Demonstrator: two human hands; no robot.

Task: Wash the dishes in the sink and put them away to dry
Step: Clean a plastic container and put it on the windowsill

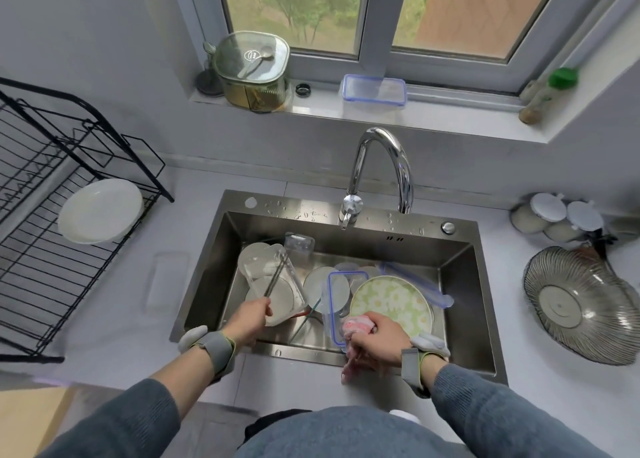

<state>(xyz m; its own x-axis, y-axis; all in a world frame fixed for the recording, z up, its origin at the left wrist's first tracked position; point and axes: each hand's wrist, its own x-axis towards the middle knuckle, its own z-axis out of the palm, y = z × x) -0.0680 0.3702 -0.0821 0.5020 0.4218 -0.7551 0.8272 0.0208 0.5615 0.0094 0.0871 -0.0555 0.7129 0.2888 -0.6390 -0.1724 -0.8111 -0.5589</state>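
Chopsticks, thin, stiff and probably slippery when wet, pinched near one end by the left hand; right hand clutches a soft pink cloth.

On the windowsill stand a green-tinted lidded container with a spoon on its lid, a small black ring, a clear box with a blue-clipped lid and a green-capped bottle lying tilted. Right of the sink, jars with white lids sit behind a ribbed glass bowl.
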